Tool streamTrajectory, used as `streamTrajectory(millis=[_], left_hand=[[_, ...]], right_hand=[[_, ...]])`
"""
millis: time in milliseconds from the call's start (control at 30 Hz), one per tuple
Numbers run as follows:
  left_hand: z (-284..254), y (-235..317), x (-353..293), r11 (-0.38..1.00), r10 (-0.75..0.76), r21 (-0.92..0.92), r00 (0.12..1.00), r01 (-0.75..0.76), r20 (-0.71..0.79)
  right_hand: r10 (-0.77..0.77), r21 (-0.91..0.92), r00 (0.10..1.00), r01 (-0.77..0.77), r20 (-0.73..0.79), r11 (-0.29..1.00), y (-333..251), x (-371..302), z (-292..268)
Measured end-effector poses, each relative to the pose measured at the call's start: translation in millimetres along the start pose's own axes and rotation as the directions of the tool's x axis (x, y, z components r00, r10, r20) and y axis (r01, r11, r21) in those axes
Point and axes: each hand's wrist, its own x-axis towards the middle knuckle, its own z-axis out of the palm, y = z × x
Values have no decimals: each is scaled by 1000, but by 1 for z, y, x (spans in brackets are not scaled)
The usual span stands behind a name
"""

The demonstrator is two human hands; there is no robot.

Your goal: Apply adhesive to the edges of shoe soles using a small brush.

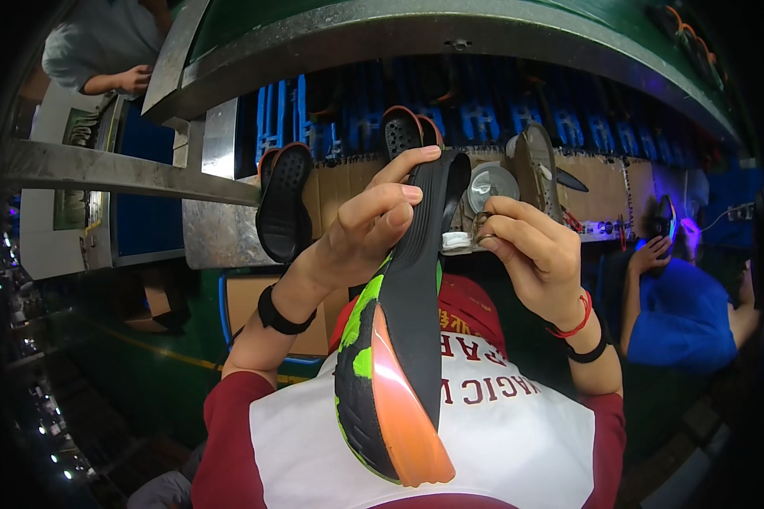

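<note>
My left hand is closed around the upper part of a long black shoe sole, its index finger stretched along the edge. The sole stands upright, with bright green patches and a glossy orange section at its lower end. To its right, my right hand is raised, thumb and fingertips pinched together. Something small and dark shows at those fingertips, but I cannot make it out. A small white block lies between the sole and my right hand. Just beyond is a round grey bowl.
Black soles with orange rims stand along the cardboard-covered bench, beside a tan sole. Blue racks line the back under a metal beam. A person in blue works at right; another in grey stands upper left.
</note>
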Motion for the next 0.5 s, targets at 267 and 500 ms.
streamTrajectory(millis=[267, 500], left_hand=[[-4, -4, -1, 998, 13, 67, 999, -16, 43], [-3, -1, -1, 997, -45, 63, 997, 40, 68]], right_hand=[[13, 43, 1000, -14, 18, 999, 1, -1, -2], [14, 78, 1000, -16, 25, 997, 2, -3, -4]])
